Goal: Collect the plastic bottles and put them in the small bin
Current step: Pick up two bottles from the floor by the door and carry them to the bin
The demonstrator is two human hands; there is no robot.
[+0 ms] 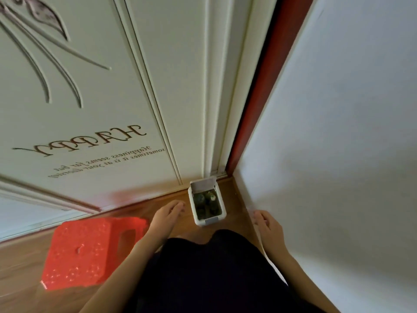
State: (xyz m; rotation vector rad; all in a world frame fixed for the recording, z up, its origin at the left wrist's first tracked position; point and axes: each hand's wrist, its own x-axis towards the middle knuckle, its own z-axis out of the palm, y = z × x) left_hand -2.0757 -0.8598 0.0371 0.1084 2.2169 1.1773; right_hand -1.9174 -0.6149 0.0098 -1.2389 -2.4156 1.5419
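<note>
Both bare forearms reach forward and down from a dark-clothed lap. The left hand (168, 212) hangs palm-down with fingers loosely extended and close together, empty, its fingertips just beside the left wall of the small bin (198, 216). The right hand (266, 224) is held near the white wall (338, 132), fingers relaxed and slightly curled, gripping nothing. The white bin stands on the wooden floor (20, 263) in the corner by the door (90, 109), lid up, with green plastic bottles (207, 202) lying inside. A red stool (83, 251) sits left of the left arm
</note>
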